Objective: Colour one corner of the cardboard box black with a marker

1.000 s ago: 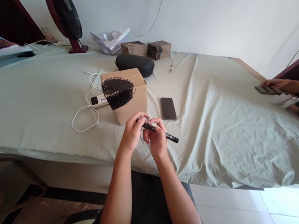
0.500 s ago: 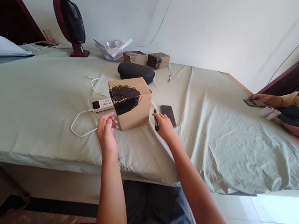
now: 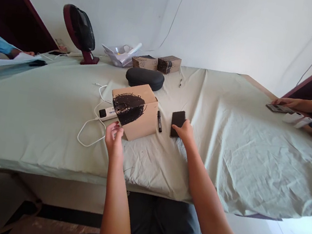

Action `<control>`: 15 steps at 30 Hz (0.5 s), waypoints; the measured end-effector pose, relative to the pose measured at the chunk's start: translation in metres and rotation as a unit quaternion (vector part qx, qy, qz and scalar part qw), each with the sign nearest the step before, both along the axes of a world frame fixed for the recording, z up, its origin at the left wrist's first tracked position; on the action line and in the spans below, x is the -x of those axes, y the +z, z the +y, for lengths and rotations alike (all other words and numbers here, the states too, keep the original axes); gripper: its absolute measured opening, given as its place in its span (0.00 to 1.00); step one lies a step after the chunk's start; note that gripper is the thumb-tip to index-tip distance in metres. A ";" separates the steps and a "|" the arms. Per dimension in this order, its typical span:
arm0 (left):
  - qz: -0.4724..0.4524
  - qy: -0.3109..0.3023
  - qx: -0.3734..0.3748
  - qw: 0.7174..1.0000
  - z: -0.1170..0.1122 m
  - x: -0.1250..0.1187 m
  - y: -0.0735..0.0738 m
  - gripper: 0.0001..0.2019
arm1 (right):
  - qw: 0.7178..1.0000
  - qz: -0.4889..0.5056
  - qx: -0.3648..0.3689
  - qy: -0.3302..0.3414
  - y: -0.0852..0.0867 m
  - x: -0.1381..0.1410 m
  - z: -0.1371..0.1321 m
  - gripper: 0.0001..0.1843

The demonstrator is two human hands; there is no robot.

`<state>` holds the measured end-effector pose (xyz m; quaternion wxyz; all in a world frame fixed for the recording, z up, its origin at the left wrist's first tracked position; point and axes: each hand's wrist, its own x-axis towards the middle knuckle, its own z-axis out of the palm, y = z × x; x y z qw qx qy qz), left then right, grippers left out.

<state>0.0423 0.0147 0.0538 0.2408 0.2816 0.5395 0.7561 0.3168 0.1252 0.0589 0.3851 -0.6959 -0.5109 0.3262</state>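
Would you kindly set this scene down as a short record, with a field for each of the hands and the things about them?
Left hand: nothing held; beside the near edge of the cardboard box, contact unclear
Right hand: holding the dark phone
Black marker: lying on the cloth between box and phone
Behind the box: black case, then two smaller boxes
Left of the box: white device

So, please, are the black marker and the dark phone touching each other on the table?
Apart. The head view shows a strip of pale cloth between the marker and the phone.
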 end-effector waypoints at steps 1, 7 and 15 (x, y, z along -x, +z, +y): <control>0.009 -0.009 0.002 1.000 0.003 -0.001 -0.004 0.24 | 0.999 0.030 -0.007 0.010 -0.002 -0.002 0.000 0.24; 0.057 -0.007 0.006 0.998 0.017 -0.011 -0.027 0.27 | 0.948 0.301 -0.046 0.087 0.009 0.010 -0.014 0.27; 0.034 0.013 0.019 0.999 0.007 0.004 -0.020 0.27 | 0.767 0.558 0.001 0.316 0.050 0.039 -0.079 0.43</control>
